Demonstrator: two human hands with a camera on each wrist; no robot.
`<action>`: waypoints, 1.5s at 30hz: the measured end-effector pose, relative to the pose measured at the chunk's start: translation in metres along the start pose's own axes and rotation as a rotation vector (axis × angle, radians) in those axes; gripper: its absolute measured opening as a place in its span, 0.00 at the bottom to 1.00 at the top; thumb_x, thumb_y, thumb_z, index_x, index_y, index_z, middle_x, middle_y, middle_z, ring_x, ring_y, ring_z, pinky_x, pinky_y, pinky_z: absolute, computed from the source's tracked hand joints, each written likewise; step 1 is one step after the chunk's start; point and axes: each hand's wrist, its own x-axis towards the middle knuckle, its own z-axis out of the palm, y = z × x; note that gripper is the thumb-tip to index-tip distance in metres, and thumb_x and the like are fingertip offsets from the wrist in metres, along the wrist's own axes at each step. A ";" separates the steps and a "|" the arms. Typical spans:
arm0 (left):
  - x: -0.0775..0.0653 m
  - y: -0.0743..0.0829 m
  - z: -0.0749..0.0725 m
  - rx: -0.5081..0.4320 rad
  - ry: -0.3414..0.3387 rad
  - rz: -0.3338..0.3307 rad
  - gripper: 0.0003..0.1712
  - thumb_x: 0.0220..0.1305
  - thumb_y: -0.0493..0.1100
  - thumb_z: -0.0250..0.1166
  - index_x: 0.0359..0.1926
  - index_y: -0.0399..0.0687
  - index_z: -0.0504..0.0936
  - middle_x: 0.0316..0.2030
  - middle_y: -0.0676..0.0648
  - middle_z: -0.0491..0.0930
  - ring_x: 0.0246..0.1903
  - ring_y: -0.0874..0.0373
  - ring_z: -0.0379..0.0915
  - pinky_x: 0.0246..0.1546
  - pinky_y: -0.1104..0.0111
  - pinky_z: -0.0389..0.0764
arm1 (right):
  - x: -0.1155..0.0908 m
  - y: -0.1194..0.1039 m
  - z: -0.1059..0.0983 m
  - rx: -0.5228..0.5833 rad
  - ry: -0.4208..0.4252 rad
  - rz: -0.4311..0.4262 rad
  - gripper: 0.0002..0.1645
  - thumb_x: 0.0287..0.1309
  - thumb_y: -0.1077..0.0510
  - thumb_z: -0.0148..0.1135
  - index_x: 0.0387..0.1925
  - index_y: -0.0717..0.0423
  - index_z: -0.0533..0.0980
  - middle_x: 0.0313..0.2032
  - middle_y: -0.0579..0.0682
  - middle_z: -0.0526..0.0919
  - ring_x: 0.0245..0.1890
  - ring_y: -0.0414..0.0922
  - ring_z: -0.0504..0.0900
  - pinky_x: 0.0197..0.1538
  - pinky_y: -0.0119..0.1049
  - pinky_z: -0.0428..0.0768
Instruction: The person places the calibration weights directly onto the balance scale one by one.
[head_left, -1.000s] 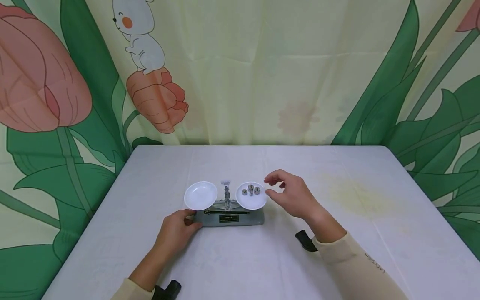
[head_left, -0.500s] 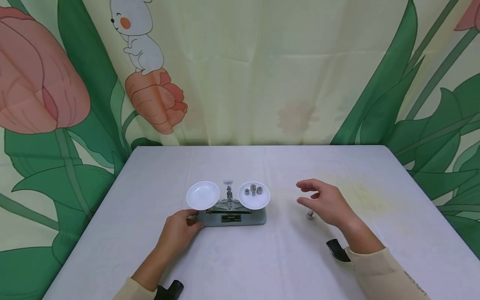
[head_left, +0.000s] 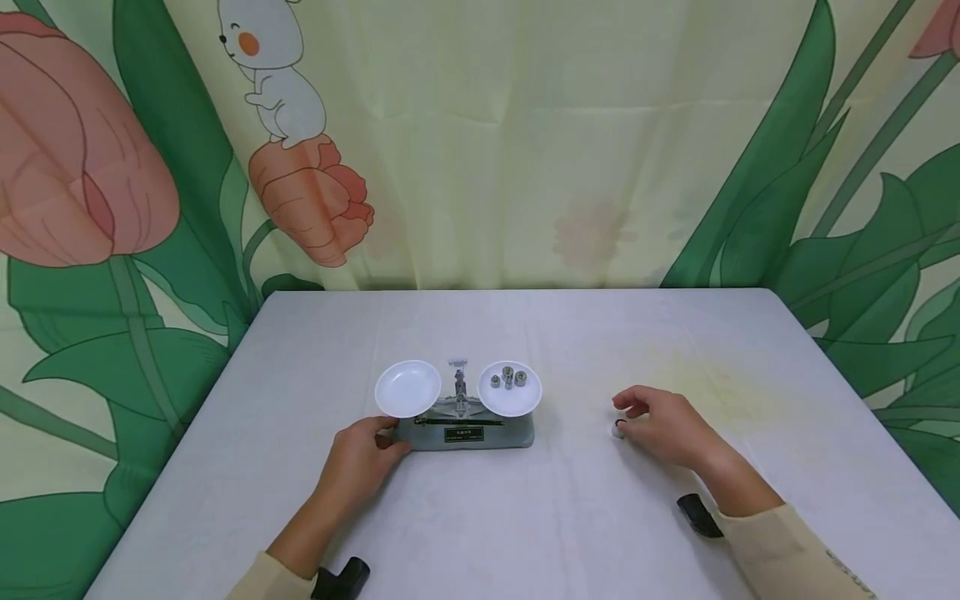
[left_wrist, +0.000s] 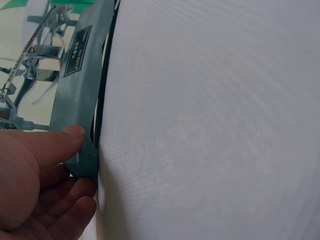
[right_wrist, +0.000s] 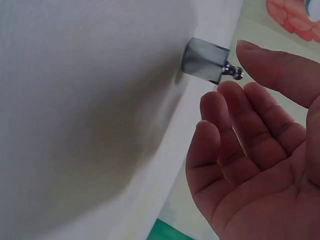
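Observation:
A grey-green pan balance (head_left: pixel 498 439) with two white pans stands on the table. My left hand (head_left: pixel 356 458) holds the left end of its base; in the left wrist view the thumb (left_wrist: pixel 67 142) lies on the front face and the fingers bend by the end. Several small metal weights (head_left: pixel 508 377) stand on the right pan (head_left: pixel 510 407), while the left pan (head_left: pixel 408 389) is bare. To the right, a larger cylindrical metal weight (right_wrist: pixel 204 59) stands on the table. My right hand (head_left: pixel 667 427) is at its knob, thumb and fingers on either side with a gap showing.
White cloth covers the table (head_left: pixel 480 517). Behind it hangs a pale curtain (head_left: pixel 525 167) printed with flowers, leaves and a small white animal. A black wrist camera mount (head_left: pixel 699 515) sits by the right sleeve, another (head_left: pixel 341 579) by the left one.
My right hand has moved away from the right pan, rightward and then down to the larger weight on the table. My left hand stays at the base of the balance.

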 end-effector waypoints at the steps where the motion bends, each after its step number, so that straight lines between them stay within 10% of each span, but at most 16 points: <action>1: 0.000 0.000 0.000 -0.003 0.001 -0.002 0.23 0.54 0.37 0.76 0.51 0.33 0.83 0.41 0.41 0.85 0.37 0.52 0.82 0.35 0.59 0.84 | 0.001 0.001 0.001 -0.007 -0.007 -0.002 0.19 0.56 0.59 0.69 0.50 0.57 0.80 0.46 0.49 0.84 0.46 0.49 0.81 0.48 0.46 0.77; 23: 0.000 -0.002 0.000 -0.029 0.020 0.022 0.23 0.53 0.37 0.77 0.50 0.34 0.84 0.41 0.42 0.86 0.37 0.52 0.83 0.36 0.58 0.84 | -0.001 -0.005 0.004 -0.088 0.046 -0.051 0.13 0.57 0.64 0.65 0.46 0.60 0.79 0.39 0.47 0.83 0.42 0.49 0.80 0.47 0.48 0.78; 45: -0.002 -0.003 -0.001 -0.050 0.015 0.025 0.23 0.54 0.37 0.76 0.51 0.32 0.84 0.41 0.41 0.86 0.37 0.52 0.83 0.37 0.58 0.84 | 0.014 -0.112 -0.009 -0.024 0.114 -0.360 0.13 0.60 0.66 0.64 0.48 0.57 0.82 0.39 0.44 0.84 0.40 0.48 0.81 0.45 0.46 0.80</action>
